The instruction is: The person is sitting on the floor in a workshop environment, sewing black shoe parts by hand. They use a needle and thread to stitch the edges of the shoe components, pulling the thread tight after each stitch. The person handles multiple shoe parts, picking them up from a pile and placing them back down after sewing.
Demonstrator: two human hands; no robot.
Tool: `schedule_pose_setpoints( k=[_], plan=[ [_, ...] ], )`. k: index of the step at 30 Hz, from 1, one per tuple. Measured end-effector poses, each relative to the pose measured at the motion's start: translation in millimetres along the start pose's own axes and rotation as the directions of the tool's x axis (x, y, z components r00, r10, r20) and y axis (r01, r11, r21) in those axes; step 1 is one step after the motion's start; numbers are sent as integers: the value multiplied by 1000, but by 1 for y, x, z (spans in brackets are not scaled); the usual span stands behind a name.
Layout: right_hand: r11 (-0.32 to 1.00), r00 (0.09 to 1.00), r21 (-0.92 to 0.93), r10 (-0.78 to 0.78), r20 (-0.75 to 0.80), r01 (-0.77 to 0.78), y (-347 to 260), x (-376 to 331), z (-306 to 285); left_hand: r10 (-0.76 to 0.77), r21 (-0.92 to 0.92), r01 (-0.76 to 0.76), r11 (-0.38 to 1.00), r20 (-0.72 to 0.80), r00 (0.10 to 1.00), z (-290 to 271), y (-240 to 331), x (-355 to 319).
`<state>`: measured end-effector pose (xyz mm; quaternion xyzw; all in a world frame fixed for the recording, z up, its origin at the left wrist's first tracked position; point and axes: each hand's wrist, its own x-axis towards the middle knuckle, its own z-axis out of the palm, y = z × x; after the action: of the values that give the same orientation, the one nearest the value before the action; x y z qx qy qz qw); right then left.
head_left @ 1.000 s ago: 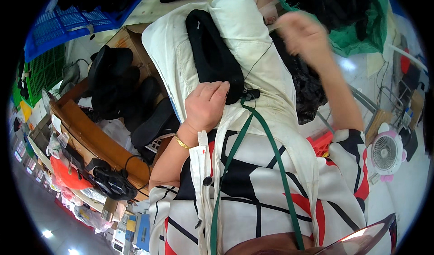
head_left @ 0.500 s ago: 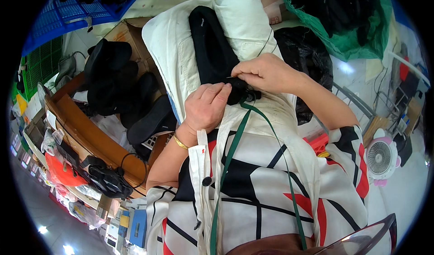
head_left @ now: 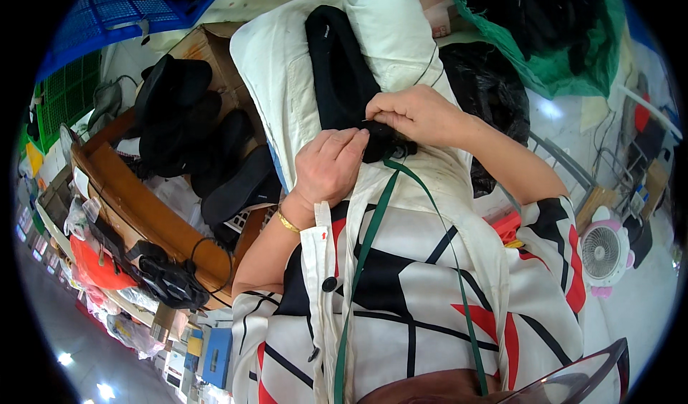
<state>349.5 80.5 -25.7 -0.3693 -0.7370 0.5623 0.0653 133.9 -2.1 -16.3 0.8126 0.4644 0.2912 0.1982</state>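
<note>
- Head view: black shoe (head_left: 335, 60) lies lengthwise on white cloth (head_left: 281, 60) over the lap, apparently for support within both hands' reach.
- Left hand (head_left: 330, 166): clamped on the shoe's near end, presumably steadying it.
- Right hand (head_left: 419, 115): fingertips together on a thin sliver (head_left: 367, 121), too small to identify, presumably pinched for fine control.

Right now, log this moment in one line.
Left hand: on near end of black shoe | Right hand: pinching at same end | Shoe: lying on white cloth
</note>
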Motion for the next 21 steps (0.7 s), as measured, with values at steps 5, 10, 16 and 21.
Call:
schedule_pose_setpoints(
  k=[5,10,16,21],
  plan=[
    [1000,1000,19,5,-20,-5,-3,3,9,-2,10,2,1000,-22,1000,1,0,-2],
    [999,999,13,35,34,-35,-18,20,13,-1,67,2,998,-6,1000,-1,2,-3],
    [968,996,-236,-79,33,85,-23,28,-7,35,177,-37,983,16,999,-2,5,-7],
    [961,985,-251,-83,150,119,-38,36,-11,47,195,-39,980,-40,998,-2,4,-9]
  ],
)
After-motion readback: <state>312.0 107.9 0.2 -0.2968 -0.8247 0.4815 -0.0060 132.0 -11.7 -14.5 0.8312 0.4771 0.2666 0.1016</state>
